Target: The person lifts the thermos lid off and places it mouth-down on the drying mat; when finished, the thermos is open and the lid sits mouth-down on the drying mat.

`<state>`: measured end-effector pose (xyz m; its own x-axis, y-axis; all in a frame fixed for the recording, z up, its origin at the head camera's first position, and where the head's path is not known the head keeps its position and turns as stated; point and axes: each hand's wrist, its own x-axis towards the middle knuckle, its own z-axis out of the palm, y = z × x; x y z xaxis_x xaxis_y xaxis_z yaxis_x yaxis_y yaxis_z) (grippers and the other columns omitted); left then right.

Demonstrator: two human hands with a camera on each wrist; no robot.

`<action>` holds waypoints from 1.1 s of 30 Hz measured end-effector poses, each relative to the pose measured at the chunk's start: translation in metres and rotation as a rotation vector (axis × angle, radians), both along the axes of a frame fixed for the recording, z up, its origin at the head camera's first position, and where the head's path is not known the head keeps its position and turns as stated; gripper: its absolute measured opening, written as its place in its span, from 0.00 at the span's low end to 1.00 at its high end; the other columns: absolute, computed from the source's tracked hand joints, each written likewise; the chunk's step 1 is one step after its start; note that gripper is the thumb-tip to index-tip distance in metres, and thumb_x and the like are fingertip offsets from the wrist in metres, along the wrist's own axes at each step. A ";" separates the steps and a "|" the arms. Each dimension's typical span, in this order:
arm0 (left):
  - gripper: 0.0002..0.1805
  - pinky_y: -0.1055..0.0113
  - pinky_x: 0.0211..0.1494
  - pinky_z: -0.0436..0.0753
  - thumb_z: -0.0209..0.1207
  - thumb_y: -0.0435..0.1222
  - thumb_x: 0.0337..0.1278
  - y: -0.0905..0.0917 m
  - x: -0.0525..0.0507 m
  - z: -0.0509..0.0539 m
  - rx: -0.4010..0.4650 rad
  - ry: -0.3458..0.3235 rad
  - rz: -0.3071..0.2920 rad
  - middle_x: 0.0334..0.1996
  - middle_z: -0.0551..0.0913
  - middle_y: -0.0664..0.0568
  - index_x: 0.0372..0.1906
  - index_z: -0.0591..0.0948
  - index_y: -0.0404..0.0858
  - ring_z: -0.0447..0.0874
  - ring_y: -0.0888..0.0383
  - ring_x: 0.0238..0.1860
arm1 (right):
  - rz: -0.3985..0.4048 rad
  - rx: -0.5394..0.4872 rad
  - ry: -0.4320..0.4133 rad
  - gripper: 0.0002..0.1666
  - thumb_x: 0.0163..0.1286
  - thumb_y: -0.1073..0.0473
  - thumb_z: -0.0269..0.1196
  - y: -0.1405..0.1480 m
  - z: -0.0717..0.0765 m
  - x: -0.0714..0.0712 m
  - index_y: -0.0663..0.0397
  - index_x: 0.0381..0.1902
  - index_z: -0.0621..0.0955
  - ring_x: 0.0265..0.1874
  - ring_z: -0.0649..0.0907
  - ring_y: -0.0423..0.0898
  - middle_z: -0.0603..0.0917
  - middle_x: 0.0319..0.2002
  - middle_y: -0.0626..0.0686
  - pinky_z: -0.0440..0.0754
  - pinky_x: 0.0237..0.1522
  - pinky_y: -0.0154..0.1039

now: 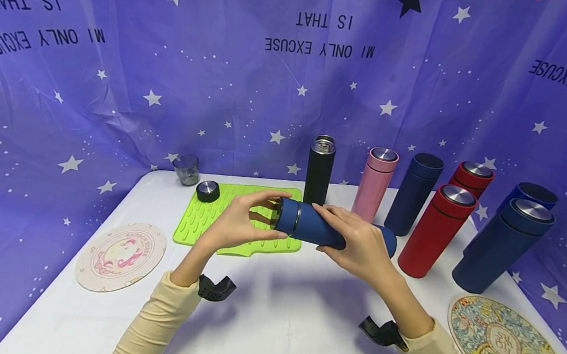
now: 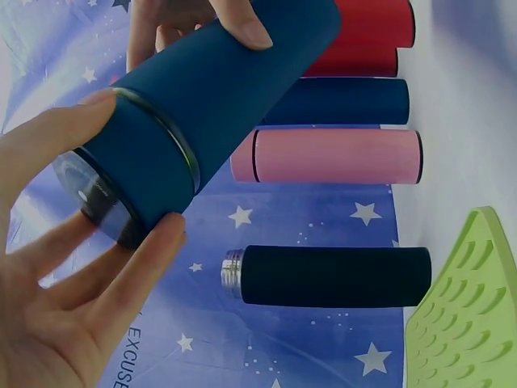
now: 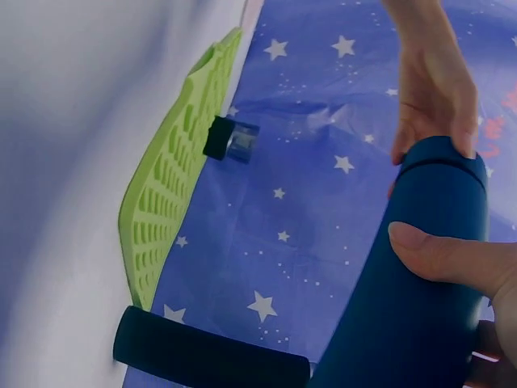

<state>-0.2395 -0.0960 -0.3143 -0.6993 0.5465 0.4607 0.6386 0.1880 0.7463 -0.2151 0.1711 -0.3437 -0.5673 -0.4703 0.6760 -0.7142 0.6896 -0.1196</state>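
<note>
A dark blue thermos bottle (image 1: 317, 225) is held tilted nearly sideways above the table, its capped end toward the left. My right hand (image 1: 367, 243) grips its body. With thumb and fingertips my left hand (image 1: 235, 218) pinches the blue cap (image 2: 141, 158), which has a shiny end face. A silver ring shows between cap and body. Behind the held bottle stands a black bottle (image 1: 319, 172) without a lid, its metal threaded neck exposed. A black lid with a silver top (image 1: 207, 191) lies on the green mat (image 1: 190, 225). The right hand hides part of the blue bottle.
A small clear cup (image 1: 187, 171) stands at the back left. To the right stand a pink bottle (image 1: 376, 184), a red bottle (image 1: 435, 233), a blue bottle (image 1: 501, 246) and several others. Round mats lie at left (image 1: 121, 258) and right (image 1: 506, 350). A starry purple cloth (image 1: 242, 80) hangs behind.
</note>
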 end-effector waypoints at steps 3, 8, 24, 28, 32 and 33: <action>0.36 0.61 0.44 0.85 0.76 0.34 0.41 -0.001 -0.009 -0.010 0.008 -0.027 0.039 0.52 0.80 0.46 0.61 0.76 0.40 0.82 0.47 0.47 | -0.013 0.023 0.053 0.52 0.41 0.54 0.81 -0.001 -0.001 -0.001 0.42 0.67 0.73 0.53 0.81 0.57 0.81 0.55 0.56 0.80 0.51 0.57; 0.33 0.64 0.40 0.86 0.75 0.42 0.43 -0.002 -0.010 -0.013 0.003 -0.077 0.112 0.48 0.82 0.49 0.59 0.78 0.44 0.84 0.48 0.43 | -0.019 0.064 0.128 0.52 0.42 0.57 0.81 -0.002 -0.002 -0.002 0.43 0.68 0.72 0.55 0.79 0.57 0.80 0.56 0.57 0.76 0.56 0.57; 0.41 0.60 0.52 0.82 0.76 0.28 0.37 0.000 -0.014 -0.015 -0.016 0.205 -0.120 0.62 0.73 0.47 0.63 0.73 0.35 0.73 0.52 0.61 | 0.054 -0.048 -0.103 0.50 0.40 0.52 0.82 0.008 0.004 0.000 0.41 0.65 0.75 0.53 0.82 0.51 0.82 0.54 0.52 0.81 0.50 0.52; 0.38 0.54 0.51 0.83 0.73 0.18 0.34 0.002 -0.006 -0.005 0.014 0.257 -0.159 0.61 0.73 0.39 0.60 0.74 0.28 0.71 0.47 0.62 | 0.076 -0.070 -0.144 0.51 0.40 0.51 0.82 0.010 0.004 -0.001 0.41 0.65 0.75 0.52 0.82 0.50 0.82 0.55 0.51 0.81 0.51 0.50; 0.37 0.53 0.48 0.84 0.73 0.20 0.34 0.001 -0.005 -0.005 0.019 0.232 -0.134 0.58 0.75 0.38 0.59 0.75 0.29 0.75 0.45 0.58 | 0.054 -0.045 -0.121 0.51 0.40 0.51 0.81 0.010 0.002 -0.001 0.39 0.65 0.75 0.53 0.81 0.50 0.82 0.55 0.52 0.81 0.51 0.51; 0.38 0.54 0.48 0.84 0.74 0.22 0.35 0.000 -0.008 -0.008 0.023 0.214 -0.126 0.58 0.75 0.40 0.59 0.75 0.30 0.76 0.45 0.56 | 0.045 -0.034 -0.111 0.51 0.41 0.51 0.81 0.009 0.001 -0.002 0.39 0.66 0.74 0.54 0.81 0.50 0.82 0.55 0.52 0.81 0.50 0.51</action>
<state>-0.2471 -0.0956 -0.3222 -0.5115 0.6110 0.6042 0.7999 0.0818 0.5945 -0.2168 0.1802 -0.3424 -0.6185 -0.4745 0.6263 -0.7253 0.6514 -0.2228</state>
